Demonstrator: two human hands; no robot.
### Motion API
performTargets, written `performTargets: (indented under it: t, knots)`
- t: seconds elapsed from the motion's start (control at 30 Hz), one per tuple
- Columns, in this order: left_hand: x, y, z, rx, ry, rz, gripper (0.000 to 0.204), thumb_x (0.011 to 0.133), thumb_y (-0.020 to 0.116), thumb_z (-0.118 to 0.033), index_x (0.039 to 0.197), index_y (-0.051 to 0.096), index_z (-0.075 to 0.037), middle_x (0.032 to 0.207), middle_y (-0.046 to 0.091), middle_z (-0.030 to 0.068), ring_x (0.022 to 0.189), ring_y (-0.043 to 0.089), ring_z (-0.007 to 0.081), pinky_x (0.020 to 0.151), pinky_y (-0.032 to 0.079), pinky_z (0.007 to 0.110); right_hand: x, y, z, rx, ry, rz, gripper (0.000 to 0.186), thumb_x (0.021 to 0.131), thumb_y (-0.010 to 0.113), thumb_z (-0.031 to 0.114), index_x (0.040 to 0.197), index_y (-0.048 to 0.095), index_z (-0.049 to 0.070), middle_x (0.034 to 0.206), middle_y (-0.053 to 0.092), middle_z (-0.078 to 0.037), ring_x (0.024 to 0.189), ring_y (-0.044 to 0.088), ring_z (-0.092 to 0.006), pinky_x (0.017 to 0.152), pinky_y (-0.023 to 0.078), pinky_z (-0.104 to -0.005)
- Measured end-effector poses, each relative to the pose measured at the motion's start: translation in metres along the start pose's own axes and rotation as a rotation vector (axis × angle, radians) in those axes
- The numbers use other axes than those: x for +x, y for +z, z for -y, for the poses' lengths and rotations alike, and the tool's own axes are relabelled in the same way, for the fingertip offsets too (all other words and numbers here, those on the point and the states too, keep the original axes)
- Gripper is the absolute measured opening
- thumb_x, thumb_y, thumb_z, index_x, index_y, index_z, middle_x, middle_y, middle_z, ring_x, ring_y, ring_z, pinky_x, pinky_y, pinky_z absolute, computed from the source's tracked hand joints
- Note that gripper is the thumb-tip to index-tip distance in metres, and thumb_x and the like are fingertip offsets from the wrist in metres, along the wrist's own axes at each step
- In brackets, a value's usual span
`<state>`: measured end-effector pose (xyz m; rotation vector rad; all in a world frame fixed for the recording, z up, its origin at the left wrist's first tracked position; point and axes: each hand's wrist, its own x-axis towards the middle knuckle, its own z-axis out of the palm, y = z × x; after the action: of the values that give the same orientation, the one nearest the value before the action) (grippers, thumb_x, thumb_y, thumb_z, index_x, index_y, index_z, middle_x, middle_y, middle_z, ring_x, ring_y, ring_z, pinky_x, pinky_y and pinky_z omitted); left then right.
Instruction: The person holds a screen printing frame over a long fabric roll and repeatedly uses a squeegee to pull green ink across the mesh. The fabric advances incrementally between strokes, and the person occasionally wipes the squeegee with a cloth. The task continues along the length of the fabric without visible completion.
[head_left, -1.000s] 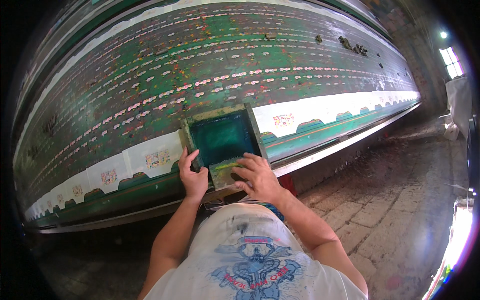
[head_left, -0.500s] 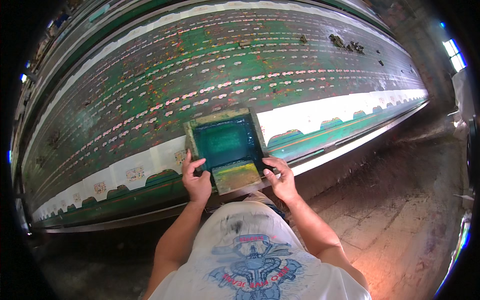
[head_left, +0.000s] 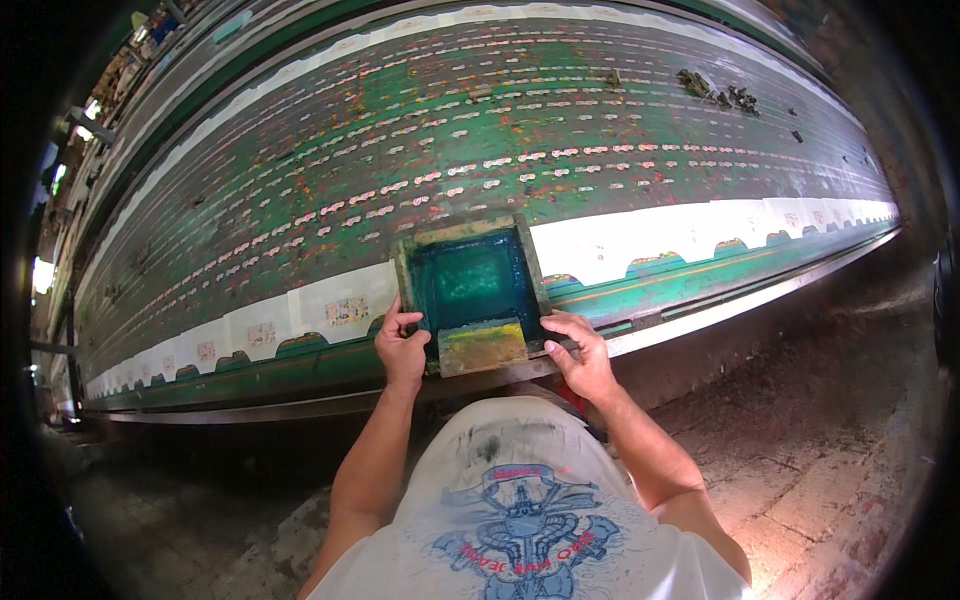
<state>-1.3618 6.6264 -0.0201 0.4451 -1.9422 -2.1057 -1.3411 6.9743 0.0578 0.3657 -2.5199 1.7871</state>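
Moved off the squeegee block [head_left: 483,350] since a second ago, the right hand [head_left: 583,357] now pinches the near right side of the screen-printing frame [head_left: 533,262]; the left hand [head_left: 403,347] pinches its near left side. The frame sits at the near edge of the long printing table [head_left: 480,180], over the row of white sheets [head_left: 310,300]. Those leftward carry multicoloured prints; the one just right seems less complete, faintly marked; any print beneath the frame is hidden.
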Motion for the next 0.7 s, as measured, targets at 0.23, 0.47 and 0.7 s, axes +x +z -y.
performTargets:
  t: [0.23, 0.47, 0.7]
  knots:
    - [0.002, -0.006, 0.010, 0.021, 0.047, 0.003, 0.031, 0.072, 0.073, 0.016, 0.098, 0.078, 0.000, 0.176, 0.055, 0.0195, 0.109, 0.067, 0.0104, 0.088, 0.050, 0.027, 0.020, -0.011, 0.021, -0.160, -0.249, 0.077, 0.032, 0.095, 0.081, 0.000, 0.126, 0.081, 0.002, 0.127, 0.079, -0.017, 0.123, 0.072, -0.0398, 0.110, 0.057, -0.0495]
    - [0.001, 0.002, -0.001, -0.040, 0.016, 0.007, 0.027, 0.073, 0.073, 0.016, 0.094, 0.075, -0.001, 0.176, 0.053, 0.0229, 0.119, 0.070, 0.0146, 0.092, 0.051, 0.028, 0.047, 0.024, 0.048, -0.371, -0.574, 0.380, 0.041, 0.089, 0.090, 0.021, 0.127, 0.080, 0.010, 0.116, 0.075, -0.013, 0.118, 0.072, -0.0364, 0.101, 0.058, -0.0490]
    - [0.001, -0.003, -0.002, 0.092, -0.067, -0.015, 0.025, 0.073, 0.074, 0.015, 0.092, 0.074, -0.001, 0.177, 0.051, 0.0248, 0.126, 0.070, 0.0174, 0.098, 0.052, 0.030, 0.069, 0.059, 0.052, -0.759, -0.581, 0.575, 0.028, 0.089, 0.080, 0.017, 0.115, 0.081, 0.008, 0.107, 0.076, -0.011, 0.107, 0.075, -0.0332, 0.094, 0.059, -0.0459]
